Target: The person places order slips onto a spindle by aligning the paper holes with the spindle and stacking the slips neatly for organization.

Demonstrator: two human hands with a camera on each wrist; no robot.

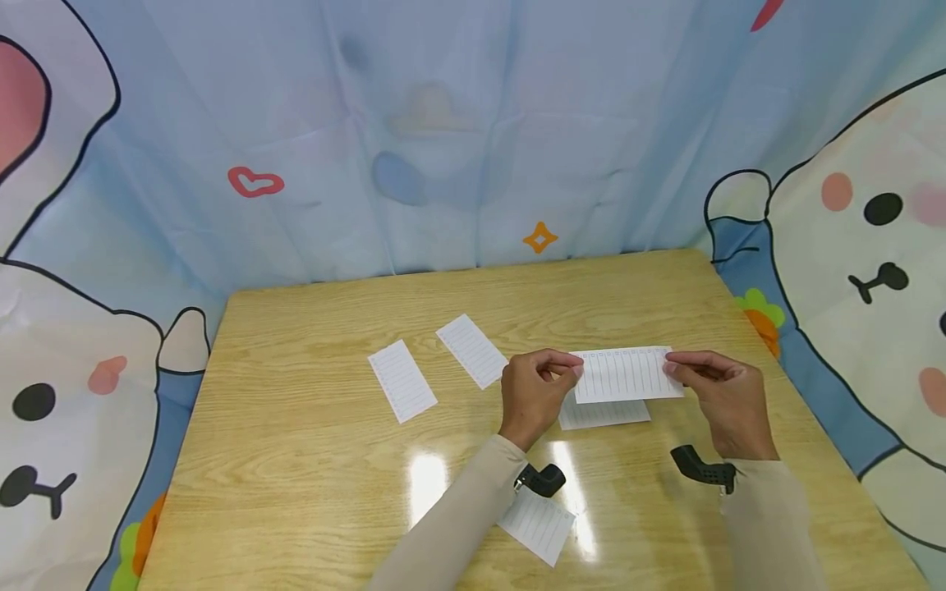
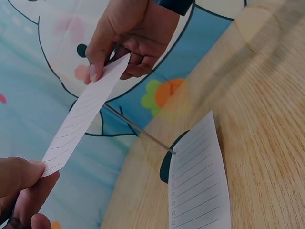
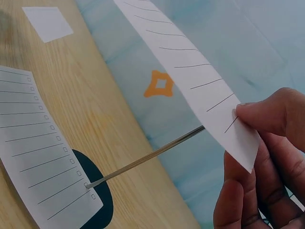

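Observation:
My left hand [image 1: 534,398] and right hand [image 1: 732,402] pinch opposite ends of a white lined paper slip [image 1: 628,374] between thumb and fingers. The slip is held raised above the table. Below it, a paper spike's thin metal rod [image 3: 147,158] rises from a dark round base [image 3: 101,191]. A second lined slip [image 3: 45,152], with small checkboxes along one edge, lies low over that base, and the rod comes up through it near the edge. In both wrist views, the rod's upper end meets the held slip, its tip hidden there.
Two more slips lie left of my hands, one slip [image 1: 402,381] beside another slip [image 1: 471,351]. A further slip [image 1: 538,525] is near my left sleeve. The wooden table [image 1: 296,460] ends at a printed cloth backdrop [image 1: 443,164]. Black wrist devices stick out from both sleeves.

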